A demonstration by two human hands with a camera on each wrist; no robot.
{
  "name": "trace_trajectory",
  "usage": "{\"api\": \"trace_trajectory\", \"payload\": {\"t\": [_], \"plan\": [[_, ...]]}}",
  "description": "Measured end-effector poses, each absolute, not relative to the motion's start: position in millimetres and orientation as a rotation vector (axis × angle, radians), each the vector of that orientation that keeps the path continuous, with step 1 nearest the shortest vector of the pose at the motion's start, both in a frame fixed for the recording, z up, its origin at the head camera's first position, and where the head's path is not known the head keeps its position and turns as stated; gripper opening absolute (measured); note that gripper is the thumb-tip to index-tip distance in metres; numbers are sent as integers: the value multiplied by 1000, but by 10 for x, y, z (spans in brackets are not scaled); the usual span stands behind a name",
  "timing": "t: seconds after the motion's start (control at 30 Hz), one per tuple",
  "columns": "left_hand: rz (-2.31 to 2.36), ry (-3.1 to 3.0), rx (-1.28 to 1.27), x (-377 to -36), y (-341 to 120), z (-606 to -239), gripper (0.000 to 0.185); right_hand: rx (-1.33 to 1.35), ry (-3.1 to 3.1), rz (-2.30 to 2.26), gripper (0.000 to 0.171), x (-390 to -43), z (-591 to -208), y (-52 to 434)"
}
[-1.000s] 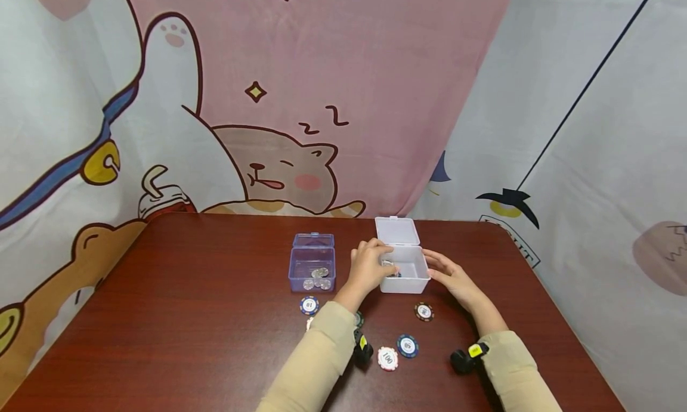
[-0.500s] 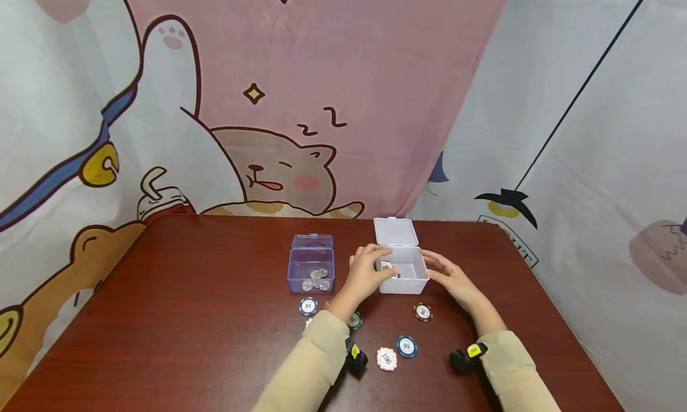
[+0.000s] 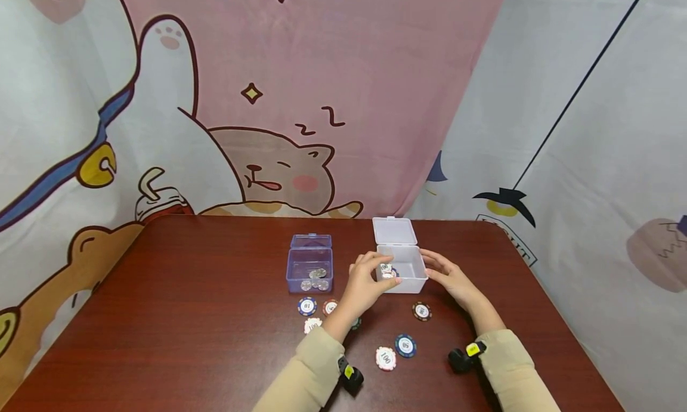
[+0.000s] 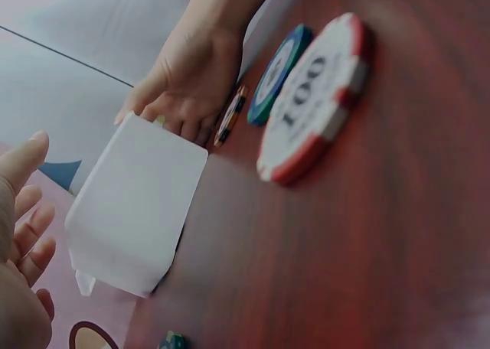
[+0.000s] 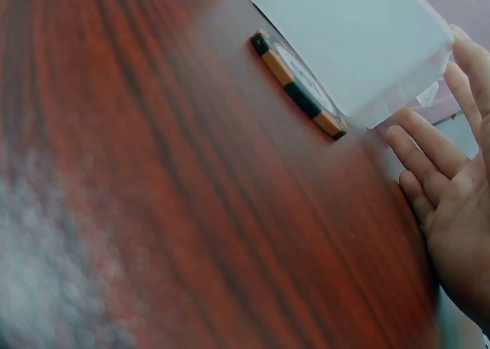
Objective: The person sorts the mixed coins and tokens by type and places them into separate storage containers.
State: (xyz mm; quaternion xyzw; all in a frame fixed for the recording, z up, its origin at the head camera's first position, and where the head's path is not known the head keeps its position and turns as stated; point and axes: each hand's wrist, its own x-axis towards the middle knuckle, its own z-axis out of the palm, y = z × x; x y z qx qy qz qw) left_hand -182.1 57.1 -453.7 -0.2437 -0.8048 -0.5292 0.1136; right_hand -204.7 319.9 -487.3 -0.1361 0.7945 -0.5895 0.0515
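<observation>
My left hand [image 3: 361,285] hovers at the left side of the open white plastic box [image 3: 404,286], thumb and fingers apart with nothing between them. In the left wrist view its fingers [image 4: 34,238] are spread and relaxed. Several poker chips [image 3: 386,271] lie inside at the box's left. My right hand [image 3: 457,284] rests against the box's right wall with extended fingers, the thumb at the front corner. A black-and-orange chip [image 5: 298,85] lies on the table just in front of the box [image 5: 356,39].
Left of the white box stands an open clear blue box [image 3: 309,263] with several silvery coins [image 3: 316,275]. On the brown table [image 3: 204,316] lie a white 100 chip [image 3: 386,359], a blue 50 chip [image 3: 405,345], a blue 10 chip [image 3: 307,306] and other chips.
My left hand has drawn back slightly toward the left and front, its thumb and fingers parting. More chips show in the white box and on the table. The right hand stays at the box.
</observation>
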Motion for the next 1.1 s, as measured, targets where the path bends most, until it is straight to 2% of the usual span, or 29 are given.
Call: {"api": "trace_trajectory", "payload": {"t": [0.57, 1.1], "plan": [[-1545, -2336, -769, -1551, 502, -4571, 48, -413, 2438, -1772, 52, -2037, -4863, 3195], [-1530, -2407, -926, -1335, 493, -4669, 49, -440, 2405, -1814, 50, -2038, -4865, 3188]]}}
